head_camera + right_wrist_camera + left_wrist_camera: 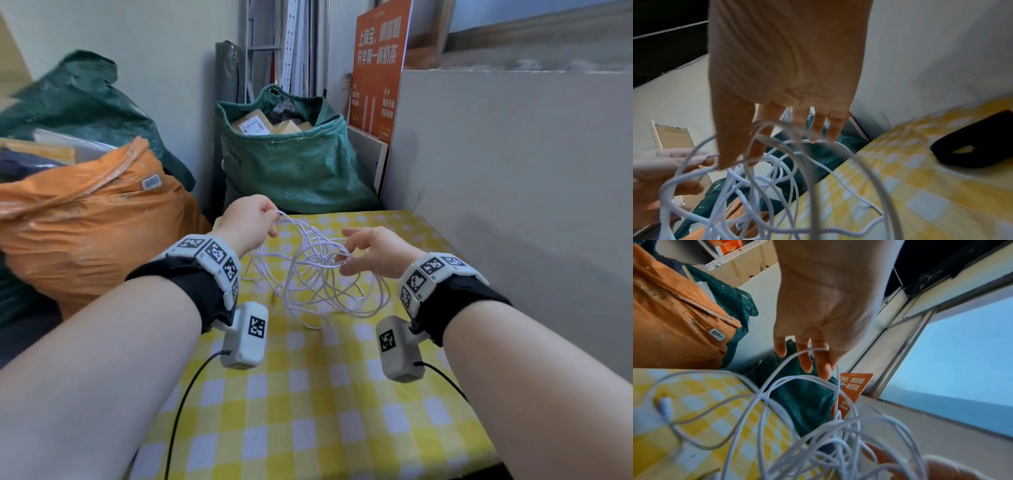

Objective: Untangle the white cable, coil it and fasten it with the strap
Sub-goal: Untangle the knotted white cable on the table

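Note:
A tangled white cable (308,284) hangs in loose loops between my hands above the yellow checked table (308,394). My left hand (272,219) is raised at the far left of the tangle, fingers curled round one loop; the left wrist view shows that strand lying over the curled fingers (818,363). My right hand (346,253) has its fingers nearly straight and spread inside the loops, with strands (797,141) draped across them. One white plug (666,405) lies on the cloth. A black strap (982,129) lies on the table to the right, seen only in the right wrist view.
An orange sack (85,222) presses against the table's left side. A green sack of parcels (291,164) stands behind the far edge. A grey wall (513,171) runs along the right, with an orange signboard (376,68) leaning in the corner.

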Available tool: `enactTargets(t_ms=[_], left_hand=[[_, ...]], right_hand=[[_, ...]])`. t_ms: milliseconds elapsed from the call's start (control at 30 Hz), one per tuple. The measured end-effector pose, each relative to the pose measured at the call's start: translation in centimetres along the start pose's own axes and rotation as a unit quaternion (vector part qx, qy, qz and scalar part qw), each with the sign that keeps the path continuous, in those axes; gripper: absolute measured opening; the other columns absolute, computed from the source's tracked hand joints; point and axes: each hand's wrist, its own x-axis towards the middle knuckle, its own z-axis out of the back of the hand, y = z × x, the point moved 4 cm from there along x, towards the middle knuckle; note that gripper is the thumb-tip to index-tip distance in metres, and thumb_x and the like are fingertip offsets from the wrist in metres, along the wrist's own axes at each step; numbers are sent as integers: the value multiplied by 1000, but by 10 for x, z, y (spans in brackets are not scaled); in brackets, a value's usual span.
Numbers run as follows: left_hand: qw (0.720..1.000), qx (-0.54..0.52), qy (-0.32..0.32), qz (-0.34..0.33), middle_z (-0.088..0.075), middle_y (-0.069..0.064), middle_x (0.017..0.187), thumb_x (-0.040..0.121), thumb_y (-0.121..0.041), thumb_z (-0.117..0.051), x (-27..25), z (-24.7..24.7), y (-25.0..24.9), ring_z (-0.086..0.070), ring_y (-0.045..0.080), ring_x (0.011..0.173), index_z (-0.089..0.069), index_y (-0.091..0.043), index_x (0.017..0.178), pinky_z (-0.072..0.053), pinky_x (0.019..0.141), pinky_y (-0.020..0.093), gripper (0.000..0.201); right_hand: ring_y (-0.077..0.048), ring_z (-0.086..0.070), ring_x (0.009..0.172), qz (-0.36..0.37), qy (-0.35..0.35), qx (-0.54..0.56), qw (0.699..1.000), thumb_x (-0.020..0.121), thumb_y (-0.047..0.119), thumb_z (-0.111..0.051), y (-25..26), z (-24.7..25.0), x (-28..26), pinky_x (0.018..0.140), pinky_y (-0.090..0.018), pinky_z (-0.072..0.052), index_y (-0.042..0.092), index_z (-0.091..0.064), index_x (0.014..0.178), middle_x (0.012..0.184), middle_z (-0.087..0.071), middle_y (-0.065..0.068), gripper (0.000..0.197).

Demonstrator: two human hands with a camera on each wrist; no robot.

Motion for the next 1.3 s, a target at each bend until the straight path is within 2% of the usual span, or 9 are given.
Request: enactTargets(t_ms=[133, 233, 333, 500, 633, 833, 933, 1167, 1300], left_hand=[[991, -135, -1, 6, -52, 2, 61, 95, -12, -44, -1, 3, -10, -44, 18, 52, -57, -10, 88, -40, 57, 28, 15], [985, -172, 13, -10, -46, 1, 61, 97, -12, -43, -4, 6, -17, -38, 14, 51, -57, -10, 94, -33, 49, 25, 14], [977, -210, 34, -27, -43, -1, 60, 98, -12, -43, -5, 9, -20, -36, 6, 44, -56, -15, 86, -29, 41, 16, 18], [965, -250, 60, -42, -42, 1, 61, 99, -10, -42, -8, 12, -25, -37, 1, 39, -56, -15, 86, -29, 41, 8, 20], [963, -258, 61, -48, -42, 0, 62, 99, -12, -42, -9, 15, -29, -37, 0, 41, -57, -16, 86, -30, 43, 9, 20], [959, -274, 53, -47, -42, 0, 62, 99, -11, -41, -9, 16, -34, -37, 0, 41, -57, -16, 86, -31, 44, 7, 21], [958, -281, 50, -38, -42, 0, 62, 99, -11, -41, -9, 16, -34, -36, 0, 41, -57, -17, 85, -31, 42, 7, 22], [959, -283, 29, 3, -43, 0, 63, 99, -11, -40, -10, 14, -28, -31, 10, 52, -56, -18, 82, -29, 40, 11, 25], [961, -272, 26, 32, -49, 0, 67, 98, -12, -43, -8, 13, -25, -35, 12, 55, -57, -19, 81, -28, 49, 21, 23]], right_hand=[[-8, -49, 117, -51, 29, 87, 994, 86, 42, -63, 4, -5, -6, 98, -29, -36, 19, -73, 77, 111, -58, 12, 27], [-13, -57, 76, -77, -24, 106, 991, 93, 38, -54, 1, -7, 0, 75, -29, -51, 17, -65, 66, 80, -66, 4, 36], [-10, -55, 63, -75, -85, 43, 993, 89, 27, -59, 1, -3, 1, 57, -19, -45, 19, -58, 67, 77, -69, 2, 23], [-7, -54, 60, -68, -95, -19, 993, 80, 19, -65, 6, -4, -2, 55, -18, -43, 22, -65, 76, 75, -69, 2, 6], [-12, -56, 70, -72, -36, -8, 997, 81, 5, -58, 7, -11, 0, 63, -20, -47, 22, -65, 72, 81, -65, -1, 20], [-14, -54, 76, -68, 62, 16, 996, 77, -8, -53, 12, -20, -5, 73, -24, -46, 15, -68, 95, 81, -60, 0, 32], [-15, -49, 86, -57, 133, 3, 989, 77, -12, -57, 15, -26, -10, 65, -17, -43, 12, -66, 110, 85, -52, 3, 41], [-11, -49, 94, -58, 170, -12, 984, 79, 13, -73, 16, -32, -15, 70, -15, -40, 23, -63, 117, 97, -48, 9, 40], [-13, -50, 85, -42, 82, -81, 992, 72, 28, -81, 14, -34, -9, 64, -22, -41, 24, -65, 96, 92, -50, 8, 29]])
